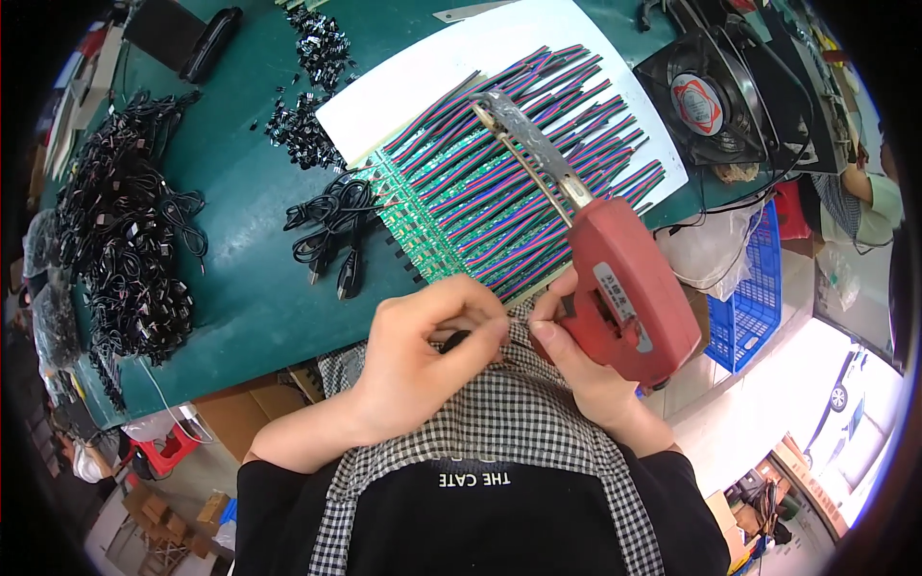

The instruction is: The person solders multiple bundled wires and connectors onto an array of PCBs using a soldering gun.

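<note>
My right hand is closed around a red soldering gun, whose long metal tip points up and left over the boards. Its thumb and forefinger also meet in a pinch. Facing it, my left hand pinches with thumb and forefinger, and a thin pale strand seems to run between both sets of fingertips. A small black piece shows inside the left hand's curl; its kind is hidden. Just beyond lie joined green circuit boards with rows of black, red, green and blue wires.
The boards rest on a white sheet on the green table. Left are a bundled black cable, small black parts and a large cable heap. A fan stands right, near a blue crate.
</note>
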Demonstrator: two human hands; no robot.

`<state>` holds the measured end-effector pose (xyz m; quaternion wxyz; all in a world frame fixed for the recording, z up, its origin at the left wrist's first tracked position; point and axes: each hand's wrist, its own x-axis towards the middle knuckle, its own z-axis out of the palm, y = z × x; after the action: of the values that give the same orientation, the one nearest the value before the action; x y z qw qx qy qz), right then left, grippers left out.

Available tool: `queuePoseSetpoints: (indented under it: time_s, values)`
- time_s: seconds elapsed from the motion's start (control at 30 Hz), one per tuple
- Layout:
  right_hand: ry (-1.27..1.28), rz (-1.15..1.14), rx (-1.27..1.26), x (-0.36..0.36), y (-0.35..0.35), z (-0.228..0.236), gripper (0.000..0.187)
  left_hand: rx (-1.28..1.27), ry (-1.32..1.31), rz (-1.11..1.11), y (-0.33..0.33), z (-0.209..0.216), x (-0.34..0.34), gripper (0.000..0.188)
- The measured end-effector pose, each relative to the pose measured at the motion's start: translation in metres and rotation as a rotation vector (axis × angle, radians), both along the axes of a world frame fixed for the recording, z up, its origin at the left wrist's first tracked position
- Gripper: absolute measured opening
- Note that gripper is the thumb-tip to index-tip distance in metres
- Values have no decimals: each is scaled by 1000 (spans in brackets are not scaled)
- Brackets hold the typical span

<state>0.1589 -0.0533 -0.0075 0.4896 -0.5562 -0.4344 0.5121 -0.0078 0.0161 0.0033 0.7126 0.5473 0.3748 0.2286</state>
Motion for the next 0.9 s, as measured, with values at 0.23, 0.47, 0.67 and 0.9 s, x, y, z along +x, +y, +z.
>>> queuePoseSetpoints:
  time_s: [0.23,0.47,0.67,0.9]
  values:
    - [163,37,16,-6,5,4,35,-58,0,23,-1,0,3,3]
    - [133,30,24,-5,5,3,34,184,72,26,-3,-3,4,6]
    - [210,65,-1,-1,4,5,34,-1,48,113,-5,7,1,7]
    - [288,-70,22,21,-20,-8,46,964,660,458,33,-21,-13,13]
